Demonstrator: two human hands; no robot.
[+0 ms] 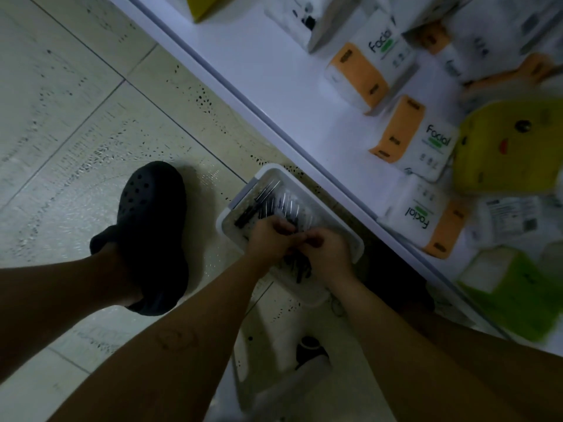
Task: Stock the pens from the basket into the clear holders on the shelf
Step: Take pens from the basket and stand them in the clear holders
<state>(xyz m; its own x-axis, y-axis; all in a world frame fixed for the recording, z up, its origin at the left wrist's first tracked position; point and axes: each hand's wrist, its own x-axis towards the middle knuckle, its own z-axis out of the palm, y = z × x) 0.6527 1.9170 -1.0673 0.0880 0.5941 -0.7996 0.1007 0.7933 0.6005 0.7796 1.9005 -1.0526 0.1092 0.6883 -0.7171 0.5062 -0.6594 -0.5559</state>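
Head view: both hands, left hand (269, 236) and right hand (327, 249), curl closed together on pens (259, 208) (dark, bundled) over the basket (227, 222).

White rectangular basket (234, 205) on the tiled floor just beside the shelf base, dark pens (248, 214) lying loosely inside, some with clear barrels catching light, more dark pens (300, 271) at its near end

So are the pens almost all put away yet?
Not nearly. Nothing looks stocked: no clear holders are in view. The left hand and right hand are together over the white plastic basket on the floor, gathering dark pens. Many remain inside.
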